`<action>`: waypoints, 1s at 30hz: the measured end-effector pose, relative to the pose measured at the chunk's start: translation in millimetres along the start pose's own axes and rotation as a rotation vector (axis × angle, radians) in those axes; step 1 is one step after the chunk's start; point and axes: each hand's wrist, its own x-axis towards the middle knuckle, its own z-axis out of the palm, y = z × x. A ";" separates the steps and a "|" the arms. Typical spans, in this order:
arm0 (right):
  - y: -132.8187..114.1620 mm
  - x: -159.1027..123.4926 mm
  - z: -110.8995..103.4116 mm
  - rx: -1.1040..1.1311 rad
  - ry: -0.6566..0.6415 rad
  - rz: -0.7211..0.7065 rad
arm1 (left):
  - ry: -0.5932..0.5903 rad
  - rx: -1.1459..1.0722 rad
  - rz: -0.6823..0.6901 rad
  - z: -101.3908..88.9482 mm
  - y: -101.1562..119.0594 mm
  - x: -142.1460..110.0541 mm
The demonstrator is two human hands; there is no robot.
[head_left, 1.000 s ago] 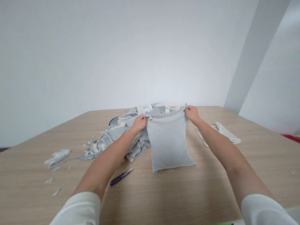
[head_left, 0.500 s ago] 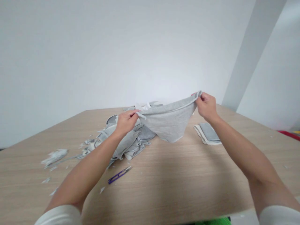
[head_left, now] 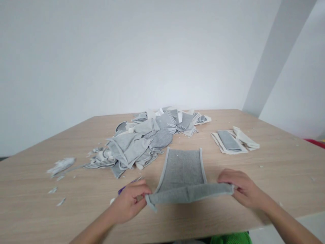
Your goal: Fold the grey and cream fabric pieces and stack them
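Grey cloth (head_left: 185, 169), nr side of the fabric heap (head_left: 137, 142), edge stretched btwn your hands.
Your L hand (head_left: 129, 201) pinches one corner, thumb vs. fingers; your R hand (head_left: 241, 188) pinches the other corner of the same edge. That edge looks lifted, shadow under it; far end, w/ pale hems, reaches twd the heap over the wood-look table (head_left: 86, 196). Purple tool (head_left: 122, 190), nr side of heap, partly hid behind your L hand; can't tell if touching. R of heap, well apart: grey folded pc (head_left: 229, 140) on cream fabric (head_left: 241, 149). L of heap: pale scraps (head_left: 62, 165), plus a smaller bit (head_left: 61, 202) closer to you. Wall (head_left: 162, 54) behind heap.
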 end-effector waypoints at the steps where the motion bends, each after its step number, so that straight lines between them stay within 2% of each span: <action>1: -4.6 -6.8 7.9 -0.015 -0.026 -0.012 | -0.001 0.012 0.008 7.6 1.5 -6.8; 5: -15.1 -30.7 36.6 -0.139 -0.108 -0.089 | -0.045 0.067 0.052 27.5 7.3 -24.8; 9: -20.4 -43.7 58.5 -0.288 -0.181 -0.190 | -0.159 0.126 0.261 34.8 6.3 -28.6; 12: -25.0 -43.4 68.7 -0.309 -0.278 -0.184 | -0.182 0.167 0.350 39.6 -0.6 -28.8; 16: -25.3 -37.3 73.1 -0.146 -0.461 -0.106 | -0.137 0.193 0.317 44.6 -11.3 -31.3; 19: -18.5 -32.7 74.5 -0.028 -0.553 -0.018 | -0.165 0.253 0.300 45.0 -17.9 -35.0; 22: -10.6 -26.2 74.1 0.036 -0.554 0.030 | -0.193 0.297 0.288 44.5 -23.7 -38.4; 26: -2.8 -12.9 68.9 0.039 -0.578 0.021 | -0.185 0.274 0.259 43.0 -26.6 -37.4; 30: 9.7 -0.6 72.5 -0.014 -0.548 0.039 | -0.185 0.197 0.217 30.5 -19.6 -26.3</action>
